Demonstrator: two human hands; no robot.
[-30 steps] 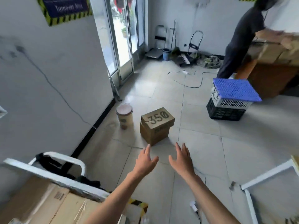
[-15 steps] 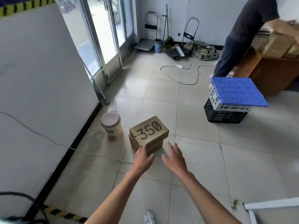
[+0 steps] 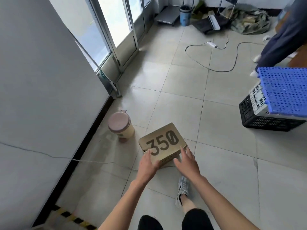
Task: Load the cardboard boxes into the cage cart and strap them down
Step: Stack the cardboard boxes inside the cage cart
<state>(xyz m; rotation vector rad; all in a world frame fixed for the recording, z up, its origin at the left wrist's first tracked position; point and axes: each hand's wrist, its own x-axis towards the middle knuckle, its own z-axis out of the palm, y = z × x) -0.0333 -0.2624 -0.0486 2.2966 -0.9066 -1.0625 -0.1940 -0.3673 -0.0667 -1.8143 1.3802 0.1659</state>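
Note:
A brown cardboard box (image 3: 164,140) printed with "350" sits on the tiled floor, on top of a second box that is mostly hidden beneath it. My left hand (image 3: 148,163) lies against the near left corner of the top box, fingers spread. On the near right side, my right hand (image 3: 186,161) is at the box's edge, fingers apart, and I cannot tell if it touches. Neither hand has closed on the box. The cage cart is out of view.
A pink-lidded bin (image 3: 120,125) stands left of the box by the wall. Stacked crates under a blue pallet (image 3: 282,92) sit at right. A cable (image 3: 214,63) loops across the floor beyond. Another person's legs (image 3: 280,42) are at far right. My shoe (image 3: 182,190) is below the box.
I have moved closer to the box. Both hands have gone forward from the air in front of it to its near corners. The cart has left the view.

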